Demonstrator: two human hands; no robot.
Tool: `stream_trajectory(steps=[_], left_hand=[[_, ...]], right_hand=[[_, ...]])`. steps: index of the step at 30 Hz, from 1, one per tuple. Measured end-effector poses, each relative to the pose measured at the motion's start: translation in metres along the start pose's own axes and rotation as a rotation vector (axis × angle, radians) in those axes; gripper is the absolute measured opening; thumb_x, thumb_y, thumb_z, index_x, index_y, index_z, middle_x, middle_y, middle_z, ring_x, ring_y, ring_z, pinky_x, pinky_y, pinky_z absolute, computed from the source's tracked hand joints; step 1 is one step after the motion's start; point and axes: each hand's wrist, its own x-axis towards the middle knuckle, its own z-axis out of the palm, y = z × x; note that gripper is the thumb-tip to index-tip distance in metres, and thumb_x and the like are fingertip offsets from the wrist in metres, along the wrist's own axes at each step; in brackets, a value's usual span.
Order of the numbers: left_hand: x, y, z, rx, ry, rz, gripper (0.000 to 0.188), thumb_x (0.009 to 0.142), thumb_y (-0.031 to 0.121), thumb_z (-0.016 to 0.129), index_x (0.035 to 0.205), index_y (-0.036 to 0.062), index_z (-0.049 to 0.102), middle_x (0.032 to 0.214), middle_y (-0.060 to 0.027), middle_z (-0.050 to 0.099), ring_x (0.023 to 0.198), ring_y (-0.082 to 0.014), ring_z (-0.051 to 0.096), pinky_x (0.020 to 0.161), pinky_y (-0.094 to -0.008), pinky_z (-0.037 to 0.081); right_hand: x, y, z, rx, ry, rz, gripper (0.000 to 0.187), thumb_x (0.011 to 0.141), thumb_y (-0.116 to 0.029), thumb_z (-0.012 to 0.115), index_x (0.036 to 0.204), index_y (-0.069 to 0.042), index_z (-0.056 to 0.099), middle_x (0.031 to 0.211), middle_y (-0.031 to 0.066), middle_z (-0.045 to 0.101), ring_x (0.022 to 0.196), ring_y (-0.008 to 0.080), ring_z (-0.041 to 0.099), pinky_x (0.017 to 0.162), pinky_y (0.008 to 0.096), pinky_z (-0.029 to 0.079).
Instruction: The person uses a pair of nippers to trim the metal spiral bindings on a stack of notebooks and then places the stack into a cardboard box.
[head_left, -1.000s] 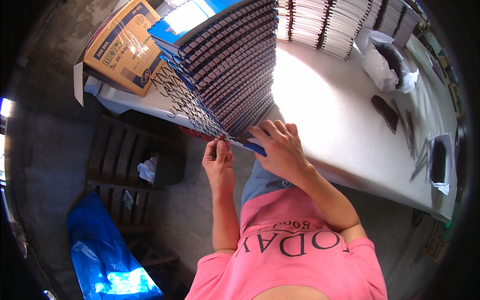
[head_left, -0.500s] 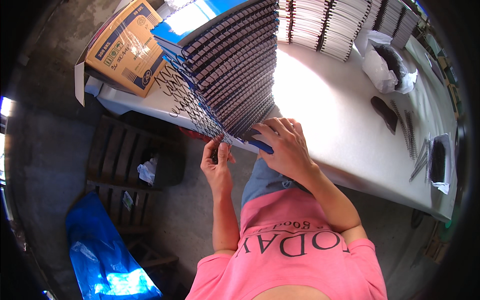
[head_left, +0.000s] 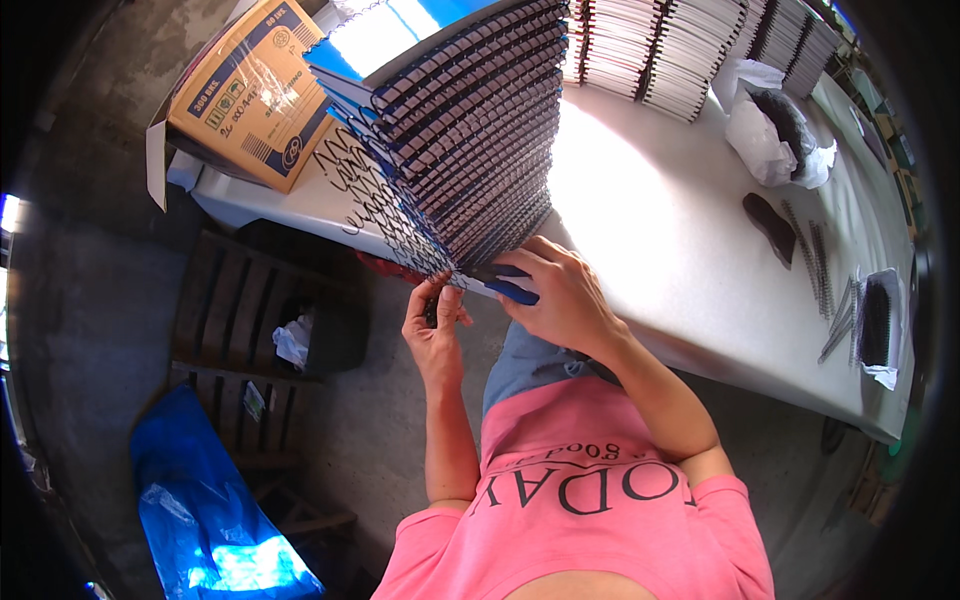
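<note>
A tall stack of spiral-bound notebooks [head_left: 480, 130] with blue covers stands at the table's front edge. Their dark coils face me, and loose coil ends [head_left: 385, 205] stick out on the left side. Low on the stack, my left hand [head_left: 435, 325] is closed in a pinch on a coil end; something dark shows within its fingers. My right hand [head_left: 570, 295] grips pliers with blue handles [head_left: 517, 291]. The handles are spread apart, and the dark jaws reach the coil ends beside my left fingertips. Whether the jaws touch the wire cannot be made out.
More bound books [head_left: 690, 50] line the back of the white table [head_left: 650, 250]. Loose coils [head_left: 822, 265], a dark oblong object [head_left: 768, 228] and wrapped coil bundles [head_left: 770, 130] lie to the right. A cardboard box [head_left: 245, 100] sits at left, above a wooden slatted chair [head_left: 225, 300].
My right hand has shifted slightly left, bringing the pliers' jaws to the coil ends by my left fingers. The handles show wider apart. My left hand has stayed nearly in place.
</note>
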Motion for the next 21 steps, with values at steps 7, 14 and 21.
stream_trajectory(steps=[7, 14, 21], left_hand=[[0.001, -0.003, -0.001, -0.046, -0.004, -0.013, 0.019, 0.09, 0.014, 0.061, 0.103, -0.0002, 0.059, 0.084, -0.0048, 0.062, 0.064, -0.0067, 0.052, 0.053, -0.0201, 0.04], [0.006, -0.015, -0.018, -0.801, -0.07, -0.351, 0.024, 0.09, 0.023, 0.056, 0.102, 0.002, 0.058, 0.093, -0.0109, 0.061, 0.069, -0.014, 0.055, 0.057, -0.0217, 0.049], [0.008, 0.0, -0.006, -0.721, -0.032, -0.359, 0.033, 0.093, 0.033, 0.055, 0.108, 0.0031, 0.058, 0.1, -0.0099, 0.062, 0.084, -0.0183, 0.06, 0.064, -0.0213, 0.055]], right_hand=[[-0.001, -0.002, 0.002, -0.218, -0.056, 0.051, 0.036, 0.066, -0.011, 0.073, 0.102, -0.009, 0.064, 0.087, 0.0105, 0.065, 0.08, 0.0299, 0.065, 0.072, 0.039, 0.052], [0.0, 0.001, -0.007, -0.215, -0.048, -0.018, 0.041, 0.067, -0.015, 0.073, 0.107, -0.011, 0.062, 0.092, 0.0068, 0.062, 0.088, 0.0258, 0.061, 0.082, 0.0385, 0.044], [-0.001, -0.007, -0.011, -0.325, 0.05, -0.046, 0.048, 0.067, -0.02, 0.074, 0.112, -0.014, 0.058, 0.101, 0.0035, 0.058, 0.098, 0.0223, 0.055, 0.092, 0.0448, 0.033]])
